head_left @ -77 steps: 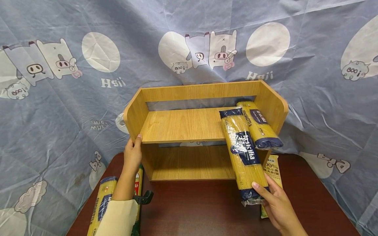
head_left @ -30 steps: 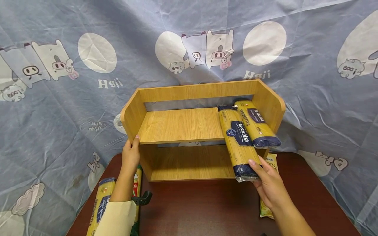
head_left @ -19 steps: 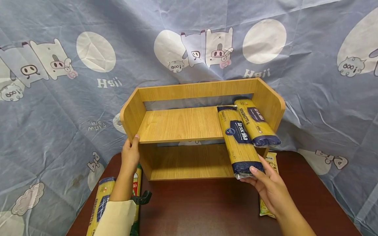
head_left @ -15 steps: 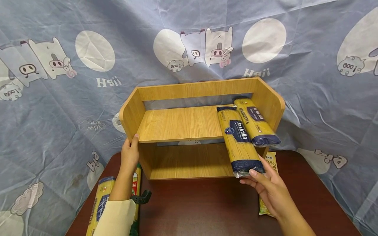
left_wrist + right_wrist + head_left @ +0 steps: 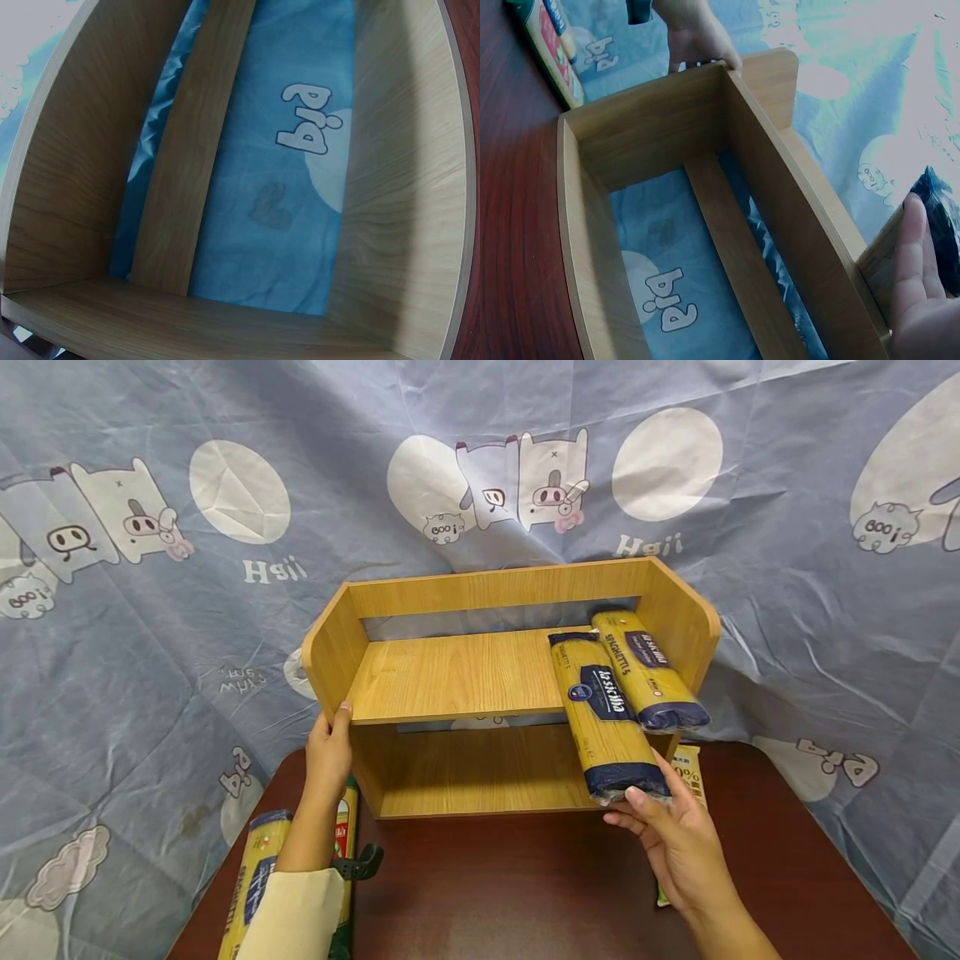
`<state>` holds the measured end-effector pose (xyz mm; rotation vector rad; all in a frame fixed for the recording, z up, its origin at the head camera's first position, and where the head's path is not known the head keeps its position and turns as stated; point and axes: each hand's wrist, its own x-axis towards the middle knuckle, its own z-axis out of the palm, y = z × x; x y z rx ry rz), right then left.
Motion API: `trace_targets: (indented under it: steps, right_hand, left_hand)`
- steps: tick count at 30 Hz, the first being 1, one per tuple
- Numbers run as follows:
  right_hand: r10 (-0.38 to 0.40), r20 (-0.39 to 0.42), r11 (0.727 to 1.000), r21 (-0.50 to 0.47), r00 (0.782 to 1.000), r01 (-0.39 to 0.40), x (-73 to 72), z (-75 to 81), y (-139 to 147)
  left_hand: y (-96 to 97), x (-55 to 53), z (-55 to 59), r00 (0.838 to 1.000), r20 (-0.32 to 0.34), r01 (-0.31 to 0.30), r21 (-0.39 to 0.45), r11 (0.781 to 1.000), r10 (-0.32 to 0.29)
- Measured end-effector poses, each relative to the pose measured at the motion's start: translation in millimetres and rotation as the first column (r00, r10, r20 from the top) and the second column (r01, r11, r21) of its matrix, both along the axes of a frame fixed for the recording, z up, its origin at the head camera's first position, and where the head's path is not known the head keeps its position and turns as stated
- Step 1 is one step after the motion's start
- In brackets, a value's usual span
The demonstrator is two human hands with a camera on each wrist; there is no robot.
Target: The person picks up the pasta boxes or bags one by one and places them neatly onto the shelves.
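Observation:
A wooden two-tier desk shelf stands on the table. My left hand grips its left side panel, thumb at the upper board's front corner. On the upper board's right side lies a yellow spaghetti pack with dark blue ends, its near end jutting past the front edge. My right hand touches that near end with thumb and fingers; in the right wrist view, the fingers lie straight along the dark end. A second spaghetti pack lies beside it, against the right side panel.
On the dark red table, a spaghetti pack and a green-ended pack lie left, partly behind my left arm. A pale yellow pack lies right, partly hidden by my right hand. A printed blue-grey cloth hangs behind the shelf.
The right-hand spaghetti pack has slid farther back onto the upper board. My right hand has followed it and loosened from a grip to a touch at its end. The left hand keeps its place.

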<state>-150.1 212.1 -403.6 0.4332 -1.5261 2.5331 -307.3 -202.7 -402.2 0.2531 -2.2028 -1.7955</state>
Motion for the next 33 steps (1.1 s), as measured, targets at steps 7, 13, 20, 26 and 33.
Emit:
trace_targets:
  steps: [7,13,20,26,33]
  right_hand:
    - [-0.052,0.013,0.998,-0.026,0.999,0.052,-7.8,3.0,-5.2]
    - [-0.053,0.023,0.997,-0.062,0.998,0.054,-16.4,3.8,-6.9]
    - [-0.062,0.029,0.991,-0.116,0.998,0.065,-27.1,3.4,-10.0]
    - [-0.032,0.038,0.981,-0.189,0.999,0.039,-37.9,3.2,-11.8]
    - [-0.050,0.063,0.974,-0.217,0.997,0.063,-49.4,5.8,-14.4]
  left_hand:
    - [0.5,0.4,0.0,1.000,-0.006,-0.003,-0.004,1.000,0.003]
    - [1.7,1.1,0.7,1.000,-0.014,-0.009,-0.009,1.000,0.009]
    - [1.7,1.3,1.2,1.000,-0.016,-0.016,-0.013,1.000,0.016]
    - [1.3,1.1,1.0,1.000,-0.003,-0.012,-0.015,1.000,0.012]
    - [2.0,0.7,0.4,1.000,-0.002,-0.007,-0.004,1.000,0.007]
